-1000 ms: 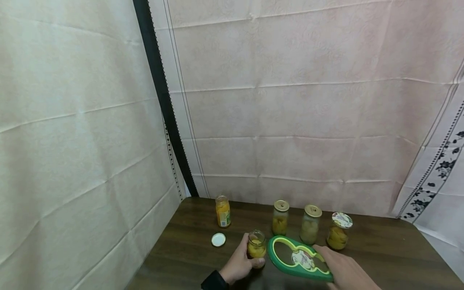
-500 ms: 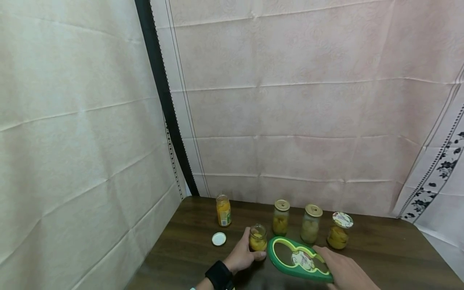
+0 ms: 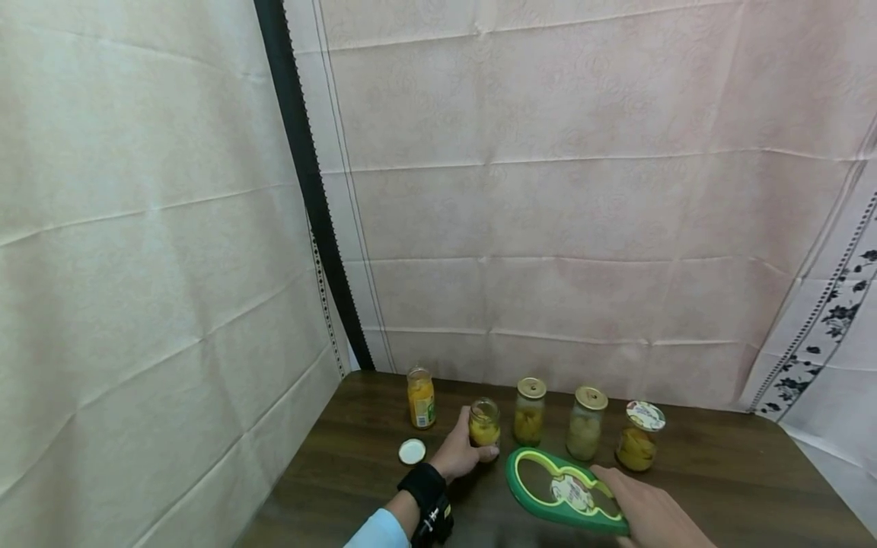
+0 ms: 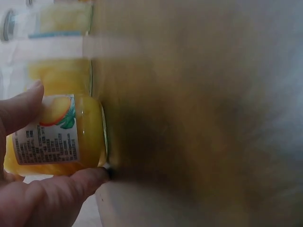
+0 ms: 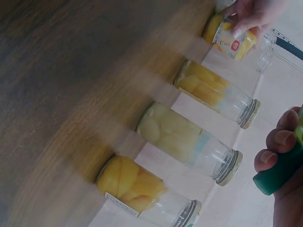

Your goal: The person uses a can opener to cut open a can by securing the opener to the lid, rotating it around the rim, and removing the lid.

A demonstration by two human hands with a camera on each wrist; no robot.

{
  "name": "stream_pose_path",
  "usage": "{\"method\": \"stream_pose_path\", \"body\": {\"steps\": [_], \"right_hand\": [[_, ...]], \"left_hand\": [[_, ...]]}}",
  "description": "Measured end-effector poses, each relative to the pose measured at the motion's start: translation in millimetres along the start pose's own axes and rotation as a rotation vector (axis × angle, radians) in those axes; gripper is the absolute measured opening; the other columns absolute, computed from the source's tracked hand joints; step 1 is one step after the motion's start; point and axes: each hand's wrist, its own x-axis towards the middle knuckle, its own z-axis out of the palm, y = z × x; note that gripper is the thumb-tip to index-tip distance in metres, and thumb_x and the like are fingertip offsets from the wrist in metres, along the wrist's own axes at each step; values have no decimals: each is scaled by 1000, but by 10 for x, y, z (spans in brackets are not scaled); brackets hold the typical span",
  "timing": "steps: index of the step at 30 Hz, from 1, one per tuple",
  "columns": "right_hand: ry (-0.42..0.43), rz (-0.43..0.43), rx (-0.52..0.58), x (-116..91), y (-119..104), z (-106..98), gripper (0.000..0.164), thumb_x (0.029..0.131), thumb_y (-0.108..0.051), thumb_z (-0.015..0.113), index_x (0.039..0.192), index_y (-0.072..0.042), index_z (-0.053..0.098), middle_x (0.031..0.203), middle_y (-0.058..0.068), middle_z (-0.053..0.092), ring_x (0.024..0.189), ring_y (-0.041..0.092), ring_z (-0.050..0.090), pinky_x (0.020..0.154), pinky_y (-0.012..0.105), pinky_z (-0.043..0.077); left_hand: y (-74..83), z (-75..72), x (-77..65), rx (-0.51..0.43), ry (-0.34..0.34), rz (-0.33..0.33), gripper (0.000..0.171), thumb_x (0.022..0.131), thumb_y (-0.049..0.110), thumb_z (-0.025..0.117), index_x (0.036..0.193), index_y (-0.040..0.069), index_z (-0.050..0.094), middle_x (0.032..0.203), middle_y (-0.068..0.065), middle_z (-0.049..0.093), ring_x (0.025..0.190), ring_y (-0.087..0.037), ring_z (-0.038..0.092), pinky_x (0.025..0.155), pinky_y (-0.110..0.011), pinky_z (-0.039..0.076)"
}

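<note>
My left hand [image 3: 457, 455] grips a lidless glass jar [image 3: 485, 432] of yellow fruit, thumb and fingers on opposite sides. In the left wrist view its label [image 4: 46, 130] shows a peach picture, and its base sits close over the wooden table. On the right, my right hand [image 3: 651, 508] holds a green jar opener [image 3: 548, 510] with lime-edged scalloped openings. A flower-patterned lid [image 3: 571, 492] shows within the opener's opening. In the right wrist view, curled fingers [image 5: 279, 141] wrap the opener's green end.
Three lidded fruit jars stand in a row at the back right: one gold-lidded jar [image 3: 529, 418], another gold-lidded jar [image 3: 585, 430] and a patterned-lid jar [image 3: 637, 445]. At the back left stands an open orange-fruit jar [image 3: 421, 399], with a white lid [image 3: 412, 452] lying before it.
My left hand has carried the open jar away from me, toward the back of the table, bringing more of the forearm into view. My right hand and the jar opener have stayed nearly still.
</note>
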Motion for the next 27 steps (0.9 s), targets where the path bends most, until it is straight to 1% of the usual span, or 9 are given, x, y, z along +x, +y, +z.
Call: {"method": "stream_pose_path", "body": {"steps": [3,6,9,14,15,17,20,24,27], "right_hand": [[3,-2,4,-5,-1,17,68,82,-22,88,142,-11,56,120,-8,70,94,-4,60,73,25,53],[0,-8,12,-11,-2,33,69,83,-25,88,143,-10,56,122,-6,71,96,-2,63,74,26,54],[-5,-11,19,-14,-6,42,69,84,-28,88,143,-11,56,123,-6,71,97,-1,63,74,25,54],[-13,-4,5,-9,-10,41,69,85,-28,88,143,-11,55,124,-5,70,96,-1,62,74,26,54],[-15,-2,2,-5,-11,42,70,84,-28,88,143,-10,55,124,-5,70,96,-1,63,74,26,54],[-23,6,0,4,-13,43,70,83,-27,89,143,-10,55,125,-4,69,96,0,63,74,26,54],[-30,14,-4,21,-16,46,72,82,-27,89,143,-11,55,126,-4,69,97,0,63,75,27,55],[-15,-12,-27,34,-12,60,73,82,-29,91,143,-11,56,126,-4,70,99,0,64,76,28,57],[4,-42,-51,35,-8,79,74,81,-32,91,142,-9,56,127,-4,70,101,2,67,76,30,59]], "left_hand": [[-41,-24,132,25,33,-9,72,95,20,83,150,25,37,141,-10,63,134,-34,61,110,-57,50],[-70,-35,251,42,53,-16,73,95,22,84,150,25,37,140,-11,64,135,-35,61,111,-58,50],[-85,-51,337,58,51,-23,71,96,24,83,149,25,37,139,-11,64,135,-35,61,111,-56,50],[-49,-101,397,52,16,-5,67,98,22,81,150,22,39,141,-13,62,137,-36,59,114,-55,48],[-47,-111,409,66,12,-6,68,98,23,81,151,21,39,141,-13,62,136,-35,59,113,-54,48],[-40,-122,424,64,11,-7,69,97,21,82,152,20,40,142,-14,62,137,-36,58,115,-56,47],[-53,-123,452,83,21,-30,74,96,20,82,156,19,39,144,-14,62,139,-38,58,117,-58,46],[-78,-100,482,109,46,-52,82,96,19,83,162,18,34,147,-16,61,141,-41,56,119,-62,43],[-98,-85,495,145,65,-47,80,95,19,83,160,15,35,146,-16,63,139,-41,58,118,-62,45]]}}
